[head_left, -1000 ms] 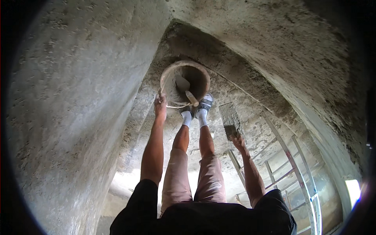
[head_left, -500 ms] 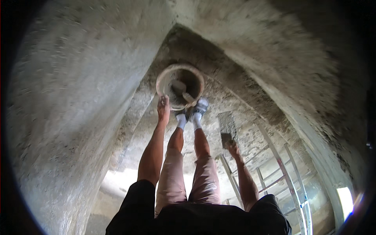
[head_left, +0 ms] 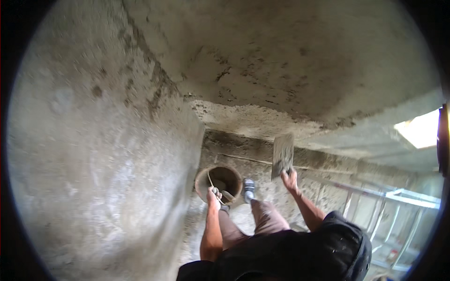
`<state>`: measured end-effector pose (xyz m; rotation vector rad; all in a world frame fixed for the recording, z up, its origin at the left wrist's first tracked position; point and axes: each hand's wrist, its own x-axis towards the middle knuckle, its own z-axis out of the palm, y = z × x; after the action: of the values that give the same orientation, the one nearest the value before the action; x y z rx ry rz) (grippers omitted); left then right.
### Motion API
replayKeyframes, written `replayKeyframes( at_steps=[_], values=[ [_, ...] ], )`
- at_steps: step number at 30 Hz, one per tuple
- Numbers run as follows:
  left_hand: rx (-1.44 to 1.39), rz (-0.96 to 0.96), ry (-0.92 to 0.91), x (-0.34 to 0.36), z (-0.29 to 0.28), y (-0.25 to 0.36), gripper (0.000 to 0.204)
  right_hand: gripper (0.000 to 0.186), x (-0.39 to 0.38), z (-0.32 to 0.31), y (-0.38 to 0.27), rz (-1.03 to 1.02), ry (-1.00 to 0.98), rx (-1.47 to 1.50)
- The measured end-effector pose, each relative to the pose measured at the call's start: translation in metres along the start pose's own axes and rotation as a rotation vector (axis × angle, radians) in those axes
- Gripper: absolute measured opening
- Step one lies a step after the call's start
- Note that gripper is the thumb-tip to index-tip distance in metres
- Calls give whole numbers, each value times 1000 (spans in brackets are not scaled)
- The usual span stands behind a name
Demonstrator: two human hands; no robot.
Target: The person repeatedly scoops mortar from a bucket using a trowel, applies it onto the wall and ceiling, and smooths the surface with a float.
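Observation:
A round bucket with a pale rim stands by my feet, near the wall corner. My left hand is closed around its thin, light handle at the bucket's near side. Inside the bucket lies a tool with a rounded end; its kind is hard to make out. My right hand grips a flat rectangular plastering trowel by its near end. The trowel's long blade points away from me, toward the wall ahead, and looks grey and smeared. Whether it touches the wall I cannot tell.
A bare plastered wall rises on my left and meets the rough wall ahead, which has a dark damp patch. A metal ladder is at the right, below a bright opening. My sandalled foot is beside the bucket.
My view has turned toward the wall ahead. My left hand has gone from the bucket's rim to its handle, now raised. The trowel in my right hand has come up toward the wall.

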<state>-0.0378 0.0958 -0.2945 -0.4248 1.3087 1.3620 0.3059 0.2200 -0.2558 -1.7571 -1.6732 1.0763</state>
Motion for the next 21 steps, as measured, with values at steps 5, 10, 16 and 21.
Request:
replayKeyframes(
  at_steps=[5,10,16,21],
  values=[
    [106,2,-13,-56,-6,57,37,23,38,26,-188,37,500,927],
    [314,-89,-175,-92,4,90,36,32,132,86,-232,380,399,1980],
    [628,-73,-190,-95,-10,116,36,37,218,126,-299,489,816,2032],
    [782,-180,-98,-96,-37,136,31,41,188,113,-361,523,922,1933]
  ],
)
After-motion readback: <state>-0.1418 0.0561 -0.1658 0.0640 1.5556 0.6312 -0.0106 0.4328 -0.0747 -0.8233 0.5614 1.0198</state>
